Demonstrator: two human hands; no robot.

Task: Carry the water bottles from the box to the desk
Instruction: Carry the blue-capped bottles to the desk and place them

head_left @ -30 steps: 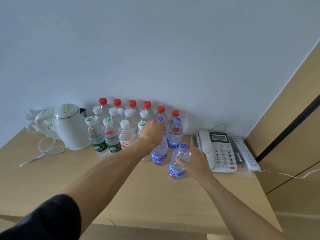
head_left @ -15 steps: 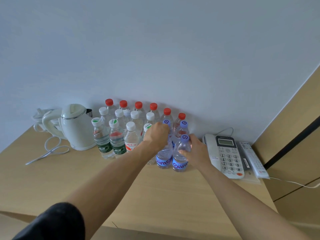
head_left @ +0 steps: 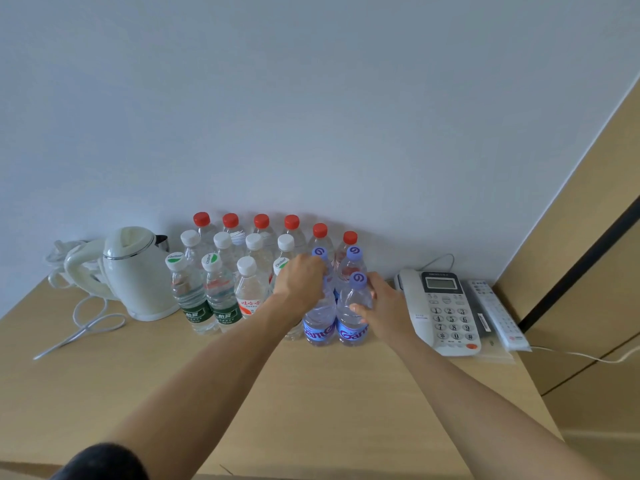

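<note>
I count six red-capped bottles (head_left: 202,220) at the far row, five white-capped bottles (head_left: 190,238), three green-marked caps (head_left: 175,262), four purple-capped bottles (head_left: 358,280), one kettle (head_left: 138,271), one telephone (head_left: 445,310).

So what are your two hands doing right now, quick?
Left hand: gripping the front left purple-capped bottle near its top.
Right hand: gripping the front right purple-capped bottle around its middle.

Both bare forearms reach forward and away from the body, converging toward the far middle. The left hand (head_left: 300,285) is seen from the back, knuckles up, fingers curled downward and hidden. Just right of it, the right hand (head_left: 382,304) has its thumb and fingers curled inward in a grip.
</note>
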